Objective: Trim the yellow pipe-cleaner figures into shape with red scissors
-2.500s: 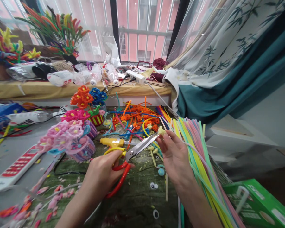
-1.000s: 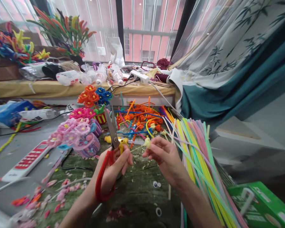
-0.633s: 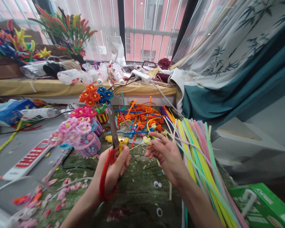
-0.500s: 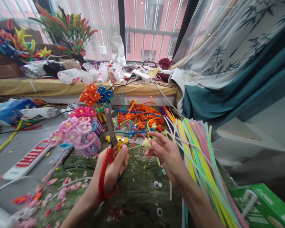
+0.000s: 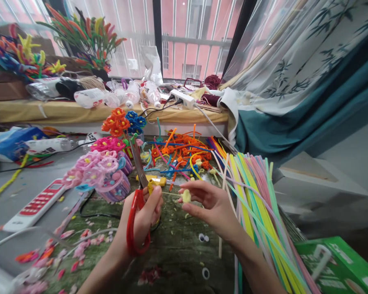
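Red-handled scissors (image 5: 135,224) hang on my left hand (image 5: 144,216), blades pointing up and away. The thumb and fingers of that hand also pinch the end of a thin pale stem. This stem runs right to a small fluffy pale yellow piece (image 5: 186,196). My right hand (image 5: 210,206) is at the yellow piece, its thumb and fingertips curved around it. Just beyond my left hand lies a yellow tool (image 5: 156,180), perhaps a glue gun, partly hidden by the scissors and hand.
Pink pipe-cleaner flowers (image 5: 95,171) stand left, near a white remote-like object (image 5: 33,206). Orange pieces (image 5: 187,147) are heaped behind my hands. Long pastel stems (image 5: 257,204) lie right, beside a green box (image 5: 340,261). Googly eyes (image 5: 205,273) and scraps dot the table.
My right hand has turned and its fingers have closed in around the yellow piece, which sits slightly lower and further left. My left hand and the scissors have shifted slightly left.
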Available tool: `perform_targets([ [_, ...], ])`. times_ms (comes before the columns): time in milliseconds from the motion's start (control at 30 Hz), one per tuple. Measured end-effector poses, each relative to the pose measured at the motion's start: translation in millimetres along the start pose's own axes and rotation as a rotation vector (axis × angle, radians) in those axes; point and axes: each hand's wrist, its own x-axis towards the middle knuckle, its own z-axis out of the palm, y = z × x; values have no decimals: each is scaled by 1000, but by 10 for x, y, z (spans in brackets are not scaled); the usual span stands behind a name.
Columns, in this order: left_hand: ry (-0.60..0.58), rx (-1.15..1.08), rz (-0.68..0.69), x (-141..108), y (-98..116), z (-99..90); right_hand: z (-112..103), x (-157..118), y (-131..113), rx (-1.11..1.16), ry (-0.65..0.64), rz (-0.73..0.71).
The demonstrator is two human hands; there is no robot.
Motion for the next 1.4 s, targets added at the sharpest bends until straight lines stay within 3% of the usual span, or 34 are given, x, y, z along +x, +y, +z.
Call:
perform_targets([
  [267,-39,181,32,18,12,-10,3,35,-18,1,102,26],
  [433,-35,328,209,95,7,-195,-64,113,-34,28,195,-7],
  [500,-27,478,287,128,18,-300,-108,139,-38,-1,191,-35],
  [633,-80,724,300,160,45,-445,-157,157,-21,-24,188,-41],
  [800,-9,1029,403,163,-11,-516,-148,134,32,-21,230,-36],
  [900,-81,1142,486,165,-61,-568,-146,115,48,-10,229,-22],
  [1000,-133,1250,482,164,-81,-609,-157,101,49,17,227,-21],
  [1400,-161,1337,493,178,-84,-673,-173,105,67,160,259,-46],
])
